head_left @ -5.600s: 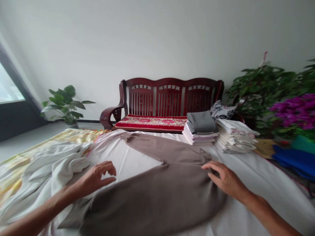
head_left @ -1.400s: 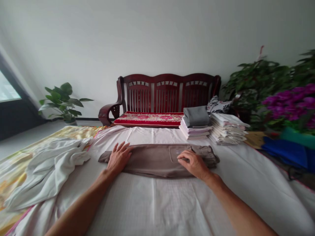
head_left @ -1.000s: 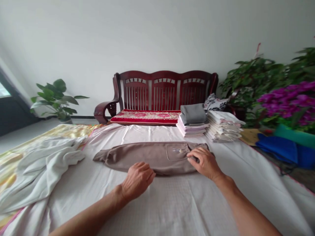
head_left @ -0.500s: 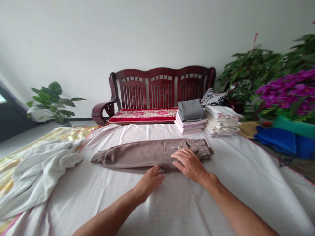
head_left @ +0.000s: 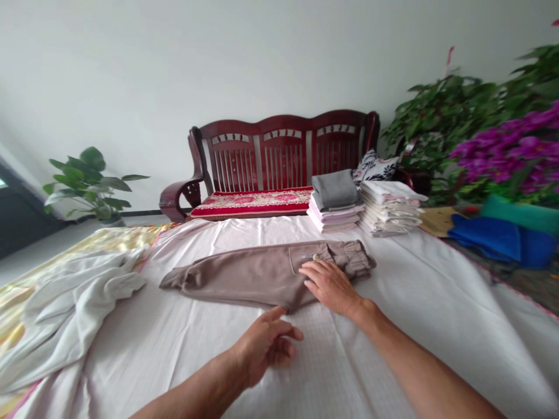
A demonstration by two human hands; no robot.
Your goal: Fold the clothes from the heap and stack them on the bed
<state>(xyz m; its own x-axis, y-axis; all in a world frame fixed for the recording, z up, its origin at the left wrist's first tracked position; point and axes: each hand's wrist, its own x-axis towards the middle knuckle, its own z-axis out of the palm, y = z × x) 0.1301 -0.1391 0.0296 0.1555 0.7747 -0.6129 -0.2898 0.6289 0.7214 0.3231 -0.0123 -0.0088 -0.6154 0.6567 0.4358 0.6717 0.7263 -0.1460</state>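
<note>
My right hand (head_left: 332,289) rests open on the brown trousers (head_left: 244,273), mid-frame; my left hand (head_left: 266,343) curls at their lower edge; I can't tell if it pinches. Folded clothes (head_left: 335,201) stand right of centre.

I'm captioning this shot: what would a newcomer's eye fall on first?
Probably the dark red wooden bench before the pale wall, with its red patterned cushion. Next, likely the vivid purple flowers at the right edge. In front, the right hand rests on a brown garment laid across the white sheet.

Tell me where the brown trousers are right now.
In the head view, the trousers lie mid-picture on the white sheet, the right hand on their right part.
</note>
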